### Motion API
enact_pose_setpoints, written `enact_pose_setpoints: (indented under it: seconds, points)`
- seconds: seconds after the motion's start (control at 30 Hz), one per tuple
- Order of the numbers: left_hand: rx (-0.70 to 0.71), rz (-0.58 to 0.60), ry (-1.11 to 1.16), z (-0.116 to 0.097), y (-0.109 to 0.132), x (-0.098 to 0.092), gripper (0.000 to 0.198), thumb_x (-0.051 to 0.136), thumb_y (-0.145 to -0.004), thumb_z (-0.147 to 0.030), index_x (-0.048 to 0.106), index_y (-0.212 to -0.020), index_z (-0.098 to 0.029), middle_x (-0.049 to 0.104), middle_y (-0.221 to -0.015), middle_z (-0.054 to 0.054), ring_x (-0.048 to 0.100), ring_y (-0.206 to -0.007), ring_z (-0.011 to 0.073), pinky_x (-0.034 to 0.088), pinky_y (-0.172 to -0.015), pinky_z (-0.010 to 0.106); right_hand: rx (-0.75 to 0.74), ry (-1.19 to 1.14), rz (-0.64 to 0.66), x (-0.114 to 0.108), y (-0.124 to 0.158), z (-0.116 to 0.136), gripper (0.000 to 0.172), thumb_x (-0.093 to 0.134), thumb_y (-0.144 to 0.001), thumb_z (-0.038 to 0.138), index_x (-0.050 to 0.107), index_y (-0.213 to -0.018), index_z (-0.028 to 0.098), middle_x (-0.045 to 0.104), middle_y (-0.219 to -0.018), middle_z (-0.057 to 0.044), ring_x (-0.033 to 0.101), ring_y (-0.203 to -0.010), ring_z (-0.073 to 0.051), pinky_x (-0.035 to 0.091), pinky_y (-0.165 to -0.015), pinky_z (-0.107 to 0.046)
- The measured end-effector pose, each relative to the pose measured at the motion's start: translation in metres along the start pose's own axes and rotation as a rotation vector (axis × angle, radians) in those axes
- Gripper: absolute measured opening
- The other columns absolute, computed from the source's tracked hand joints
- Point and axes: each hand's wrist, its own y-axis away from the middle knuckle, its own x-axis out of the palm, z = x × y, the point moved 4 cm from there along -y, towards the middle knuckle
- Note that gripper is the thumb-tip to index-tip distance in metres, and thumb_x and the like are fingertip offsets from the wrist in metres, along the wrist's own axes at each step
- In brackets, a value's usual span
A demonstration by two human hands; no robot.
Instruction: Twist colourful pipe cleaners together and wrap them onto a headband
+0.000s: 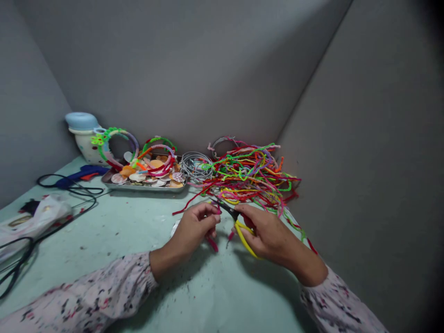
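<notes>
My left hand (194, 227) pinches a dark pink pipe cleaner (212, 243), and one end of it sticks out below the fingers. In my right hand (268, 229) is a pair of scissors (247, 241) with yellow handles and dark blades. The blades point up and left, close to the pink tip at my left fingertips. Whether they touch it I cannot tell. Below the scissors, near my right fingers, shows a short pink piece with a thin grey end (231, 236). Just beyond both hands lies a heap of colourful pipe cleaners (249, 171).
A metal tray (147, 188) holds seashells and wrapped rings. Beside it lies a coil of grey wire (197, 166). At the left are a cup with a blue lid (88, 141), a blue glue gun (78, 175), black cables (81, 213) and a plastic bag (52, 212). Grey walls enclose the table.
</notes>
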Motion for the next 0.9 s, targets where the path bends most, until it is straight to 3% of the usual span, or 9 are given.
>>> enact_pose_setpoints:
  seconds: [0.2, 0.37, 0.5, 0.7, 0.9]
  points:
    - [-0.009, 0.002, 0.123, 0.002, -0.002, -0.003, 0.017, 0.061, -0.074, -0.024, 0.055, -0.088, -0.015, 0.060, -0.068, -0.002, 0.050, -0.045, 0.0051, 0.036, -0.044, 0.017, 0.024, -0.033, -0.101, -0.006, -0.003, -0.006, 0.039, 0.052, -0.082, 0.024, 0.050, -0.121, 0.019, 0.063, -0.099, -0.008, 0.057, -0.077, -0.016, 0.045, -0.070, -0.029]
    - [-0.028, 0.004, 0.210, 0.005, -0.004, -0.004, 0.015, 0.057, -0.075, -0.021, 0.056, -0.089, -0.015, 0.059, -0.067, -0.003, 0.048, -0.043, 0.0046, 0.036, -0.042, 0.017, 0.012, -0.043, -0.095, 0.003, -0.002, -0.005, 0.042, 0.053, -0.081, 0.022, 0.049, -0.122, 0.021, 0.062, -0.092, -0.005, 0.055, -0.073, -0.016, 0.045, -0.067, -0.029]
    - [-0.044, -0.012, 0.219, 0.006, -0.005, -0.004, 0.018, 0.060, -0.078, -0.030, 0.053, -0.079, -0.015, 0.056, -0.062, -0.003, 0.044, -0.038, 0.0027, 0.031, -0.038, 0.014, -0.026, -0.068, -0.065, 0.010, -0.001, -0.004, 0.044, 0.054, -0.079, 0.019, 0.048, -0.122, 0.021, 0.060, -0.089, -0.004, 0.055, -0.074, -0.015, 0.045, -0.068, -0.028]
    - [-0.080, 0.017, 0.236, 0.007, -0.003, -0.002, 0.013, 0.054, -0.078, -0.027, 0.053, -0.073, -0.015, 0.055, -0.055, -0.003, 0.044, -0.036, 0.0043, 0.026, -0.035, 0.015, -0.032, 0.033, -0.045, 0.013, -0.002, -0.006, 0.046, 0.055, -0.077, 0.019, 0.047, -0.123, 0.020, 0.059, -0.107, -0.008, 0.056, -0.088, -0.019, 0.045, -0.075, -0.031]
    - [-0.092, 0.049, 0.167, 0.003, 0.001, 0.001, 0.012, 0.053, -0.076, -0.025, 0.052, -0.068, -0.016, 0.053, -0.049, -0.004, 0.040, -0.032, 0.0037, 0.025, -0.035, 0.016, -0.060, 0.112, -0.048, 0.018, -0.003, -0.009, 0.047, 0.056, -0.078, 0.023, 0.046, -0.124, 0.019, 0.058, -0.111, -0.010, 0.057, -0.098, -0.023, 0.046, -0.082, -0.034]
